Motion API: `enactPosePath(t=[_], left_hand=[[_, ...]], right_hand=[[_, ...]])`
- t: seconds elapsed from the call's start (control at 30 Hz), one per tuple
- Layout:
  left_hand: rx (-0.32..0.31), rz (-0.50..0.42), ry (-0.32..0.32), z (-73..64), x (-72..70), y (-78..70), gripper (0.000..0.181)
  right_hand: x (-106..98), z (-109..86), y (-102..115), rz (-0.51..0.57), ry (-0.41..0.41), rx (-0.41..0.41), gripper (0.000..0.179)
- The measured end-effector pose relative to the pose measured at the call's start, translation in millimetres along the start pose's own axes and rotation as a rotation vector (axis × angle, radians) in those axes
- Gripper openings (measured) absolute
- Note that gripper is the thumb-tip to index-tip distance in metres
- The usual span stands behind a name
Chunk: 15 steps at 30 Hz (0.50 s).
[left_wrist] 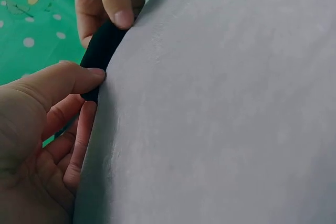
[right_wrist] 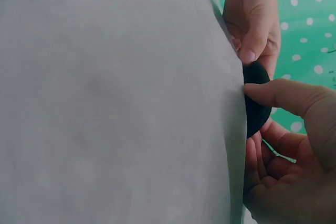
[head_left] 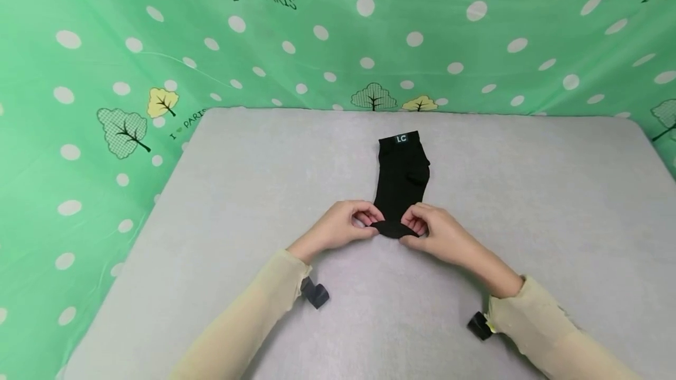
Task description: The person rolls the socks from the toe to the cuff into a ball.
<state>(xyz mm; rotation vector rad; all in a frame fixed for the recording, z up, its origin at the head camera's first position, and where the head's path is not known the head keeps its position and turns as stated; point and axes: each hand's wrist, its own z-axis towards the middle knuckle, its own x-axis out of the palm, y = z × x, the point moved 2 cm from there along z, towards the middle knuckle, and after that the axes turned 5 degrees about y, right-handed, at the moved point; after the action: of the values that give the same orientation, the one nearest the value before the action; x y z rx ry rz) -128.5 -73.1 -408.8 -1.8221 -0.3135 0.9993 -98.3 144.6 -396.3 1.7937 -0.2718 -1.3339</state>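
A black sock [head_left: 398, 180] lies lengthwise on the grey table, its cuff with a white "LC" label at the far end. Its near end is turned up between the two hands. My left hand [head_left: 343, 224] pinches the left corner of that end between thumb and fingers. On the opposite corner, my right hand [head_left: 440, 232] grips the fabric in the same way. Seen from the left wrist, the dark sock edge [left_wrist: 102, 51] spans the gap between both thumbs. The right wrist view shows the folded black end [right_wrist: 257, 103] under the right thumb.
The grey-covered table [head_left: 237, 192] extends around the sock on every side. Behind it and to the left hangs a green cloth [head_left: 327, 10] with white dots and printed trees. Black wrist-camera mounts [head_left: 315, 293] sit beneath both cream sleeves [head_left: 248, 315].
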Motion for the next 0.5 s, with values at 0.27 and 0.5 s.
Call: enactPosePath(t=[0.27,0.5], left_hand=[[-0.024,-0.065,-0.012,1.4,-1.4,3.7,0.019],[-0.042,-0.102,-0.013,1.6,-3.2,2.6,0.018]], right_hand=[[-3.9,-0.9,-5.5,0.088,0.027,0.078,0.003],[-8.3,-0.9,-7.7,0.128,0.031,0.107,0.006]])
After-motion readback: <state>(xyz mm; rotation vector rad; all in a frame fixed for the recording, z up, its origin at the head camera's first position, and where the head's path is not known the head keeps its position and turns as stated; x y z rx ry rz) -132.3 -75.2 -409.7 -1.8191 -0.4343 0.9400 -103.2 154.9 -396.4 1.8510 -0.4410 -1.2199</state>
